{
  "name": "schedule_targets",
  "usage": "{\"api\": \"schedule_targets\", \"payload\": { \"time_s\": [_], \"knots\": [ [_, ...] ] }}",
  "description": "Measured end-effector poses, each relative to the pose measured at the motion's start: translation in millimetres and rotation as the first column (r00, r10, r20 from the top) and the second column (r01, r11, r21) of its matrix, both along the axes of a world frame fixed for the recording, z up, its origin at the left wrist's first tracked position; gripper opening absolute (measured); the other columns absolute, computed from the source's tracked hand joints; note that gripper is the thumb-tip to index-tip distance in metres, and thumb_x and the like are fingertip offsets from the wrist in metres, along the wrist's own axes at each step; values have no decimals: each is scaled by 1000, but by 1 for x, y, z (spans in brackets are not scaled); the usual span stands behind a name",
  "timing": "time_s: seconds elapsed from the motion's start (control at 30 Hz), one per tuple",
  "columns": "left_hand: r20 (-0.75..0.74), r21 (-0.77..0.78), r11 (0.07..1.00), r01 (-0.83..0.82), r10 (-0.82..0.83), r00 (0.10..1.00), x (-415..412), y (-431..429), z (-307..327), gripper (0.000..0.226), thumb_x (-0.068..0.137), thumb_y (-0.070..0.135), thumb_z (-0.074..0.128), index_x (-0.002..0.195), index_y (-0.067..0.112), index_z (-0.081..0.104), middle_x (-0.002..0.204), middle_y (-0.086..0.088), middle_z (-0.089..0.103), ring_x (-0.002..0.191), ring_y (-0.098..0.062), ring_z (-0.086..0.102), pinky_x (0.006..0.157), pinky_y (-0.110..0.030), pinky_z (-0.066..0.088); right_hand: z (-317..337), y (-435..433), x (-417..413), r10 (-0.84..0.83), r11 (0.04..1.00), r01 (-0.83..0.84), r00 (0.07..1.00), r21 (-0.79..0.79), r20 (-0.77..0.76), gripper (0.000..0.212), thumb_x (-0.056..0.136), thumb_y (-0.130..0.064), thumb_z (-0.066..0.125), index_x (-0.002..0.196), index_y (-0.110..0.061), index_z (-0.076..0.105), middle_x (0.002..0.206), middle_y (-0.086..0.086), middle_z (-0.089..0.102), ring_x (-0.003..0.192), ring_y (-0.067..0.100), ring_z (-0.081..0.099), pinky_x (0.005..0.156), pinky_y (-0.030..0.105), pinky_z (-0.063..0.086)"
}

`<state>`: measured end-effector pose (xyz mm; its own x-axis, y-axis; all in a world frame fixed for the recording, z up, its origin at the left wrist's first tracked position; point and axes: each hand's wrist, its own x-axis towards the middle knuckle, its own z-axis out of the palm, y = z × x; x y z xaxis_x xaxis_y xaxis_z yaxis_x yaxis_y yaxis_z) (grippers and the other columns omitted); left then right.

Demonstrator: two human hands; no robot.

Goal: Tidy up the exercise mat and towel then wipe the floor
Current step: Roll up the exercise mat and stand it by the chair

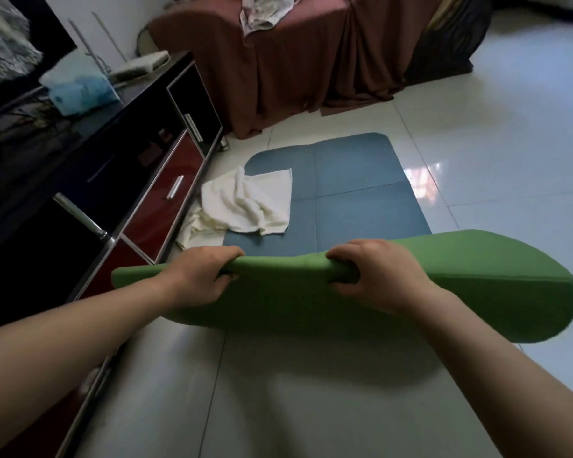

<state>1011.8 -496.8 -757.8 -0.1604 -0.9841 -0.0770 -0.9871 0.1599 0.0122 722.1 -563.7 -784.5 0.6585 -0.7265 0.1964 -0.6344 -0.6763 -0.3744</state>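
Observation:
The exercise mat (354,180) lies on the white tiled floor, blue on top and green underneath. Its near end is lifted and folded over, showing the green side. My left hand (199,276) grips the folded edge at the left. My right hand (374,276) grips the same edge further right, fingers curled over it. A crumpled white towel (248,203) rests partly on the mat's left side and partly on the floor beside it.
A dark TV cabinet (153,166) with red drawers runs along the left, close to the mat. A sofa under a brown cover (295,61) stands beyond the mat's far end. Glossy floor tiles (510,143) stretch to the right and in front of me.

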Motion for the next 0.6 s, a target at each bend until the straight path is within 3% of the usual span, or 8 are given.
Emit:
{"api": "schedule_targets", "payload": {
  "time_s": [0.2,0.37,0.5,0.6],
  "knots": [
    [-74,-134,985,112,-123,990,26,-50,-17,40,82,24,61,121,25,51,106,2,66,92,-21,64,73,-33,51,-2,-36,17,-114,993,113,992,-21,-62,42,82,-45,63,120,-26,58,112,-6,62,97,18,59,78,35,51],
    [-121,-190,968,167,-192,974,53,-89,-23,46,86,28,57,130,24,46,121,4,60,104,-20,59,82,-33,47,11,-60,54,-248,967,234,957,-106,-149,33,84,-34,65,114,-20,63,110,0,68,93,24,64,76,31,44],
    [-230,-230,964,133,-187,955,77,-100,-23,44,83,24,62,125,23,52,113,1,61,93,-25,62,72,-34,47,41,-83,84,-223,975,218,921,-51,-319,34,89,-37,58,118,-20,56,117,-2,63,102,21,59,83,30,41],
    [-288,-240,966,99,-168,943,90,-118,-20,43,84,24,61,126,23,52,113,1,62,97,-25,60,77,-34,47,53,-107,99,-212,977,207,907,-55,-363,32,89,-36,58,116,-20,54,115,-1,62,103,22,58,82,30,41]
  ]
}}
